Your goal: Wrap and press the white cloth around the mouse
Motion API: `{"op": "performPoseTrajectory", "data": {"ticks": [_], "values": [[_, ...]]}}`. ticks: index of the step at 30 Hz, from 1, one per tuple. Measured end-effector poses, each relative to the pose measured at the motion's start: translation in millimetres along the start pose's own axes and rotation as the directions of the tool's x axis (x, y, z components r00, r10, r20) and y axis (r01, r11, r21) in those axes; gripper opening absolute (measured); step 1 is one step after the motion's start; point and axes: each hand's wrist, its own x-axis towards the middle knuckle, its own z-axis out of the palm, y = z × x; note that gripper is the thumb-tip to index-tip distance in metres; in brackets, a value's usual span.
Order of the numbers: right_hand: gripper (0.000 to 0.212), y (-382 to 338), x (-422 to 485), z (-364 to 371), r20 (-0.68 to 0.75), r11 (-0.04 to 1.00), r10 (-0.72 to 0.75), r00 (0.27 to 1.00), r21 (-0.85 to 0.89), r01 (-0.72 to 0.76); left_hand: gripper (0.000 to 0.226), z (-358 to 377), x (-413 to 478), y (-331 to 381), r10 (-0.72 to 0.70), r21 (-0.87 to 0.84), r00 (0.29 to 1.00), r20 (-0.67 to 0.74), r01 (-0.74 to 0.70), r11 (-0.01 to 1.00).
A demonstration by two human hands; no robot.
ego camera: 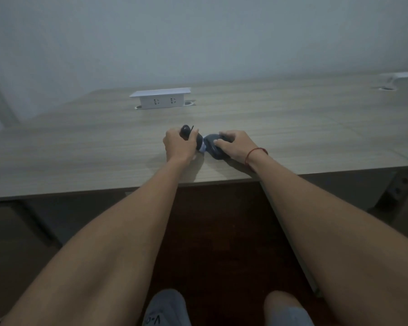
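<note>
Head view puts our two hands at the centre of the frame, on the wooden desk point(80, 147) near its front edge. Our left hand point(178, 144) has its fingers curled round a dark, rounded object point(186, 130) whose top sticks out above the knuckles; a thin dark stalk rises beside it. Our right hand point(236, 145), a red string point(254, 152) at its wrist, grips a second dark piece point(213, 147) lying low on the desk. Between the two we see a small pale part point(202, 149), touching both; what it is we cannot tell.

We judge that we are mid-way through joining or parting the two dark pieces. The next move seems to call for a firm hold on each and a steady pull or twist along their shared line.

Higher in the frame, left of centre, stands a white socket box point(160, 100), well apart. Another white fitting point(403, 75) sits at the upper right edge. Nothing lies close to our hands.
</note>
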Motion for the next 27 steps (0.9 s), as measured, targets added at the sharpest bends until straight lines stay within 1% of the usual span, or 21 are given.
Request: {"op": "performPoseTrajectory", "data": {"ticks": [3, 5, 6, 8, 11, 12, 14, 17, 22, 24, 26, 27], "values": [[0.054, 1, 0, 0, 0.008, 1.000, 0.026, 1.000, -0.006, -0.026, 0.029, -8, -5, 3, 0.045, -0.026, 0.994, 0.096, -0.043, 0.999], [0.063, 1, 0, 1, 0.017, 0.999, 0.037, 0.999, -0.027, -0.037, 0.030, -16, -6, 7, 0.083, -0.028, 0.983, 0.166, -0.080, 0.996], [0.069, 1, -2, 3, 0.023, 0.998, 0.037, 0.999, -0.043, -0.036, 0.030, -21, -6, 8, 0.122, -0.004, 0.977, 0.172, -0.123, 0.992], [0.075, -1, -6, 7, 0.010, 0.997, 0.028, 1.000, -0.074, -0.027, 0.032, -29, -4, 10, 0.202, 0.064, 0.972, 0.120, -0.211, 0.975], [0.067, 2, -7, 11, -0.072, 0.993, -0.001, 0.997, -0.114, -0.007, 0.030, -33, 0, 14, 0.261, 0.074, 0.965, 0.031, -0.262, 0.962], [0.065, 3, -6, 10, -0.073, 0.993, 0.000, 0.997, -0.115, -0.008, 0.029, -32, 1, 17, 0.267, 0.068, 0.964, 0.018, -0.267, 0.961], [0.066, 4, -6, 6, -0.023, 0.996, 0.011, 1.000, -0.093, -0.013, 0.029, -27, 4, 21, 0.268, 0.061, 0.963, 0.016, -0.269, 0.961], [0.069, 3, -6, 1, 0.047, 0.999, 0.009, 0.999, -0.049, -0.007, 0.030, -17, 5, 21, 0.253, 0.088, 0.966, 0.054, -0.257, 0.962], [0.066, 1, -5, -1, 0.066, 1.000, 0.002, 0.998, -0.005, -0.002, 0.032, -11, 3, 1, 0.177, 0.206, 0.982, 0.067, -0.187, 0.961], [0.064, 0, -5, -1, 0.083, 1.000, 0.003, 0.997, 0.004, -0.004, 0.032, -14, 1, -6, 0.168, 0.250, 0.982, 0.087, -0.185, 0.951], [0.063, -2, -6, 0, 0.108, 1.000, 0.001, 0.994, 0.003, -0.001, 0.031, -17, 0, -5, 0.186, 0.232, 0.980, 0.075, -0.198, 0.952], [0.063, -2, -6, 0, 0.115, 1.000, -0.001, 0.993, 0.004, 0.001, 0.029, -16, -1, -2, 0.203, 0.199, 0.978, 0.042, -0.207, 0.958]]}}
